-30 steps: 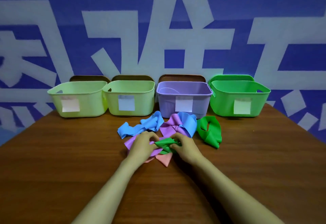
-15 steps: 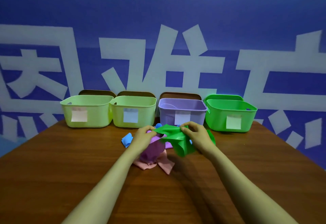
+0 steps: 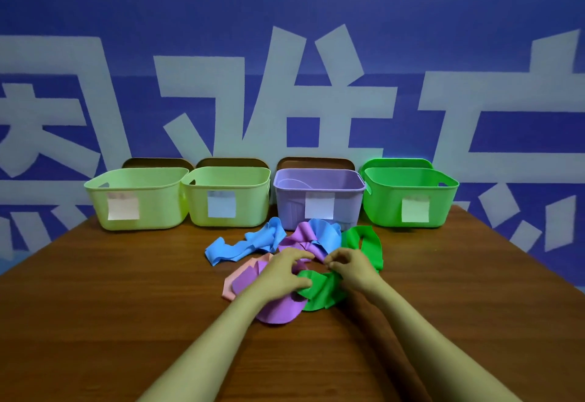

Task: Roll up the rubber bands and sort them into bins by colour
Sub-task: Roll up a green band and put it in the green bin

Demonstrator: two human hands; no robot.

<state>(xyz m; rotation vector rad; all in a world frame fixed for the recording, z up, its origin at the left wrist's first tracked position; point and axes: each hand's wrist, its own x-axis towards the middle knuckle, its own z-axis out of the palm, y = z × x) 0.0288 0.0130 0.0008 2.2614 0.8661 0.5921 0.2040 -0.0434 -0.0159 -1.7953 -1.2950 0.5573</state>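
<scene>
The green band (image 3: 319, 290), held up between both hands half a second earlier, has been brought down onto the bench (image 3: 126, 306) at the near edge of the pile. At the left, a pink band (image 3: 240, 275) and a purple band (image 3: 278, 311) are partly covered by the left hand (image 3: 281, 275). Its fingers are arched and a little spread, and the thumb is pressed onto the green band's left end. Further right, the fingers of the right hand (image 3: 351, 267) are curled with the tips drawn close to the thumb above the band's other end; whether an edge is pinched there cannot be told. For a tight roll, the band is best pulled clear of the purple one, flattened, and wound evenly from one end before being carried to the green bin (image 3: 411, 195) at the far right
</scene>
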